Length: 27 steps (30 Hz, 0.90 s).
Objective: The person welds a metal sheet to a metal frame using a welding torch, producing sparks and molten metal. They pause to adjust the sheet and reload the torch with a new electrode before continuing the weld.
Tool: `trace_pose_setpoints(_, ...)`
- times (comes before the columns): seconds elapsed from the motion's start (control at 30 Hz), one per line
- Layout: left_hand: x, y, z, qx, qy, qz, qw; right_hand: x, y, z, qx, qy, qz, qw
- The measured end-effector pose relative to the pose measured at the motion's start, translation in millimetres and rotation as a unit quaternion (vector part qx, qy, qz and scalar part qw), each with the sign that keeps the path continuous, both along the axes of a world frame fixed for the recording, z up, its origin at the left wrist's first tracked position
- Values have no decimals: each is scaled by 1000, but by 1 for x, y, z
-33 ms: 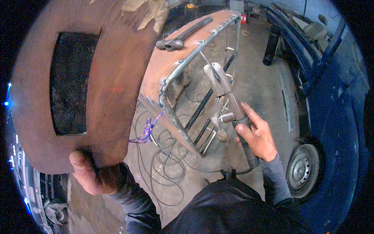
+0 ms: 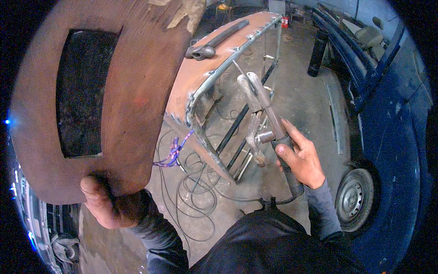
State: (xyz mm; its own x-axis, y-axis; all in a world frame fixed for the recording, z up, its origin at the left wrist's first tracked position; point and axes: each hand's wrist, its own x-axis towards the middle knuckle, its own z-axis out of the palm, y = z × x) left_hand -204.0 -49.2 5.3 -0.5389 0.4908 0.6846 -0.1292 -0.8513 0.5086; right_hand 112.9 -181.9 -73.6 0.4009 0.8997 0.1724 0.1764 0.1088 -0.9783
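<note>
My left hand (image 2: 109,205) grips the lower edge of a brown welding shield (image 2: 130,114) with a dark window, held up at the left. My right hand (image 2: 301,160) is closed round the ribbed handle of a welding electrode holder (image 2: 270,107). A thin electrode (image 2: 239,68) sticks out of its jaws, with the tip close to the front edge of a metal frame (image 2: 211,77) topped by a rust-coloured sheet (image 2: 185,86); whether they touch I cannot tell. On the sheet lies a hammer (image 2: 219,43). The shield covers part of the sheet.
Dark cable (image 2: 196,201) lies in loops on the concrete floor below the frame. A blue-purple cord (image 2: 173,153) hangs by its near corner. To the right stand a blue car body (image 2: 392,150), a wheel (image 2: 353,198) and a dark cylinder (image 2: 318,52). Red extinguishers (image 2: 285,22) stand far back.
The welding shield has tilted slightly, its upper part shifting a little to the right. My right hand and the electrode holder stay almost in place.
</note>
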Motion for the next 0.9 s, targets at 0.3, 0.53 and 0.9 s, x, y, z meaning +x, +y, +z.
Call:
trace_pose_setpoints(0.3, 19, 9, 3, 42, 0, -108, 993, 1, 11, 9, -25, 16, 18, 999)
trace_pose_setpoints(0.53, 16, 9, -1, 1, 8, -56, 998, -5, 12, 14, -26, 19, 18, 999)
trace_pose_setpoints(0.9, 37, -46, -9, -200, 205, -322, 902, -2, 7, 22, -78, -61, 10, 995)
